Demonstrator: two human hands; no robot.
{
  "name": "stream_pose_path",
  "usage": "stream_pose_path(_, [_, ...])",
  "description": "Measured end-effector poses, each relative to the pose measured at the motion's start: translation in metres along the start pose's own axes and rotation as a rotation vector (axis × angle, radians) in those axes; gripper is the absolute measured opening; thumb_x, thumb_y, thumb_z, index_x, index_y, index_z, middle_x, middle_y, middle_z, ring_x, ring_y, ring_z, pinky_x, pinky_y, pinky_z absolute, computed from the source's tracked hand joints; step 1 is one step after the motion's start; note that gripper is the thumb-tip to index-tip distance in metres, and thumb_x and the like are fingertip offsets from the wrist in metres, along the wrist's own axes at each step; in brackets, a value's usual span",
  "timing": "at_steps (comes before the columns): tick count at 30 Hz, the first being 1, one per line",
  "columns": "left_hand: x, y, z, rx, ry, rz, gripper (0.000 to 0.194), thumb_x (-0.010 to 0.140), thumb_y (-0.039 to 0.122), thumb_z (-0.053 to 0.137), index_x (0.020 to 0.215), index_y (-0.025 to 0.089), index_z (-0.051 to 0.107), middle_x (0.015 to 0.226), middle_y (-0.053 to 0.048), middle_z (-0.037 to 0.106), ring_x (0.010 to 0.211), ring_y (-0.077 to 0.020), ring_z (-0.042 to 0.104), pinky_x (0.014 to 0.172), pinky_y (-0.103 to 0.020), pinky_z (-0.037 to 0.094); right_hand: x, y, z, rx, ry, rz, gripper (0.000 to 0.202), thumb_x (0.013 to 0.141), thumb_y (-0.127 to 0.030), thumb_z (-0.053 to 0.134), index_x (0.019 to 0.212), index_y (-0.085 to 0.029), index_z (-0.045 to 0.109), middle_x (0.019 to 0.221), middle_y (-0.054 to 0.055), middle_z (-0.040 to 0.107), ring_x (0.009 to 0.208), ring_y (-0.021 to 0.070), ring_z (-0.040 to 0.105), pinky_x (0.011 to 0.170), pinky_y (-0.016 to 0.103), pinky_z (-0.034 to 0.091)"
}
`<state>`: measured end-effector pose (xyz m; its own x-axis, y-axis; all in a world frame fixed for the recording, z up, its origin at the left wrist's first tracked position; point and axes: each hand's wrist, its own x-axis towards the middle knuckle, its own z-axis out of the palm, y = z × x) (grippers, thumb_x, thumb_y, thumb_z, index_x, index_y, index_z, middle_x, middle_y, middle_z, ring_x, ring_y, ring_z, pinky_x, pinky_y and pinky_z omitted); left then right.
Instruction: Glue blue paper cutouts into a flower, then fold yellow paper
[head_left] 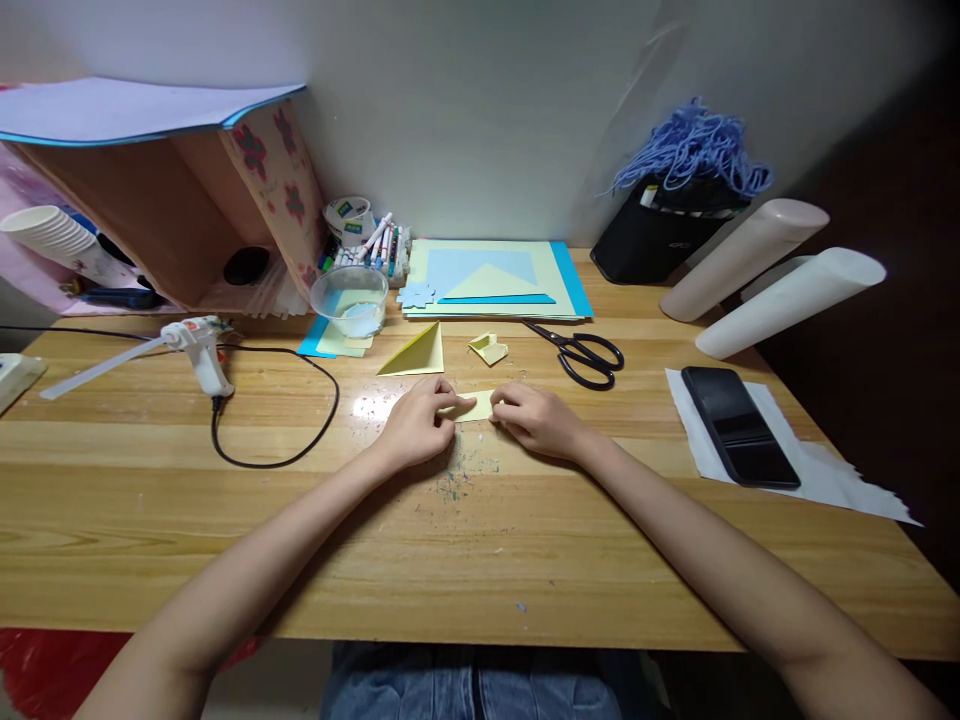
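Observation:
A small pale yellow strip of paper [475, 407] lies on the wooden table between my hands. My left hand [420, 422] presses on its left end, the index finger stretched along it and the other fingers curled. At the right end, my right hand [536, 420] has its fingers bent and pinched onto the paper's edge. Just beyond my hands are a folded yellow paper triangle [420, 355] and a small folded yellow paper piece [489, 348]. Black-handled scissors [581, 352] rest to the right of them. Tiny paper scraps are scattered near my left hand.
A white glue gun [199, 350] with a looped black cord lies left. Behind are a clear plastic bowl [349, 300], stacked coloured paper [574, 280] and markers [386, 245]. At right are a phone [739, 425], white rolls [791, 300] and a black holder [645, 235] with blue yarn.

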<state>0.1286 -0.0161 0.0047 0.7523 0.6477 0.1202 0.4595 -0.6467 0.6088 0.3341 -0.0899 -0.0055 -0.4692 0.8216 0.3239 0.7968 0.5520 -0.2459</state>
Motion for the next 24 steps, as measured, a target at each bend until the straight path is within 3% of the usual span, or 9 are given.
stream_pose_path(7, [-0.002, 0.002, 0.000, 0.033, 0.034, 0.014, 0.036, 0.073, 0.012, 0.046, 0.098, 0.025, 0.067, 0.086, -0.002, 0.055, 0.084, -0.0167, 0.051, 0.073, -0.029, 0.041, 0.003, -0.004, -0.002, 0.096, 0.046, 0.135, 0.023, 0.077, -0.015, 0.053, 0.100, -0.018, 0.056, 0.088, 0.006, 0.058, 0.082, 0.0182, 0.051, 0.067, 0.028, 0.040])
stream_pose_path(14, [-0.004, 0.008, 0.000, 0.094, 0.080, 0.081, 0.030, 0.076, 0.038, 0.058, 0.101, 0.024, 0.065, 0.088, -0.005, 0.054, 0.084, -0.0184, 0.050, 0.070, -0.030, 0.041, 0.003, -0.002, 0.003, 0.029, 0.098, 0.098, 0.014, 0.084, -0.025, 0.051, 0.091, -0.019, 0.061, 0.087, 0.007, 0.061, 0.080, 0.0177, 0.052, 0.067, 0.029, 0.041])
stream_pose_path(19, [-0.003, 0.004, 0.004, 0.175, 0.115, 0.209, 0.022, 0.083, 0.034, 0.050, 0.095, 0.022, 0.065, 0.089, -0.006, 0.054, 0.084, -0.0170, 0.049, 0.070, -0.029, 0.039, 0.004, -0.003, 0.004, 0.054, 0.121, 0.084, 0.017, 0.087, -0.023, 0.046, 0.086, -0.018, 0.062, 0.081, 0.006, 0.061, 0.076, 0.0168, 0.051, 0.066, 0.029, 0.040])
stream_pose_path(24, [-0.006, 0.007, 0.002, 0.121, 0.127, 0.269, 0.018, 0.087, 0.027, 0.044, 0.089, 0.020, 0.060, 0.087, -0.005, 0.060, 0.081, -0.0159, 0.052, 0.073, -0.030, 0.040, 0.006, -0.012, 0.001, 0.285, 0.202, 0.157, 0.014, 0.087, -0.022, 0.047, 0.083, -0.019, 0.060, 0.079, 0.006, 0.061, 0.075, 0.0175, 0.053, 0.069, 0.031, 0.042])
